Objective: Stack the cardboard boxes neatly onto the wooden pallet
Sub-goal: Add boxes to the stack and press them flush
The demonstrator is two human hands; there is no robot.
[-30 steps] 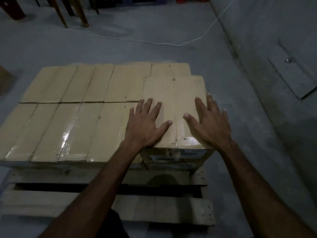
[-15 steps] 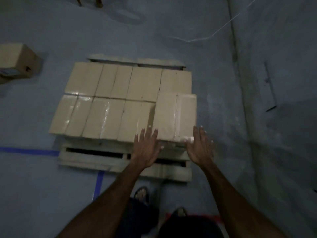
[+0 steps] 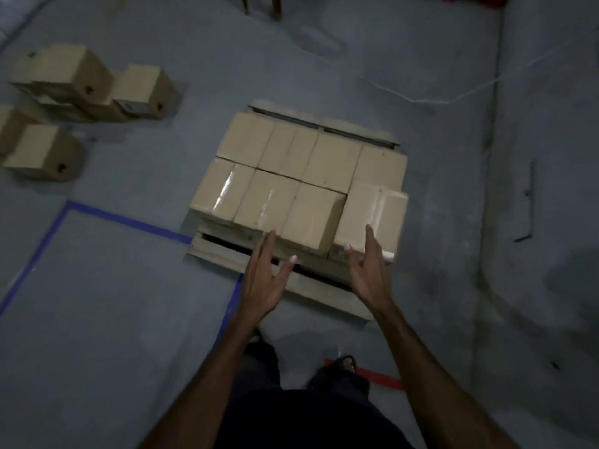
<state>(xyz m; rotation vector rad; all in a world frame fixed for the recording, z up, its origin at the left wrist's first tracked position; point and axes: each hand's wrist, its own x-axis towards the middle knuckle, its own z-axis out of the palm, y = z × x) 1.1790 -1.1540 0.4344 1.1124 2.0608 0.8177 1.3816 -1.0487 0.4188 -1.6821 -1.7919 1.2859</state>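
Top box (image 3: 372, 218) sits on the right front corner of the stacked boxes (image 3: 291, 176) on the pallet (image 3: 223, 254). Both hands empty, fingers straight and spread — left hand (image 3: 264, 280), right hand (image 3: 368, 270) (fingertips overlap the box's near edge; contact unclear). Loose boxes (image 3: 74, 89) far left on the floor.

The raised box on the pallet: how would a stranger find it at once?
Find the wooden pallet on the grey floor. Its near right corner holds the raised box, before the right hand. It alone sits above the flat layer.

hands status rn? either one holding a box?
Left hand: open, fingers spread, holding nothing, in front of the wooden pallet.
Right hand: open, fingers straight, holding nothing, by the near edge of the raised tan cardboard box.
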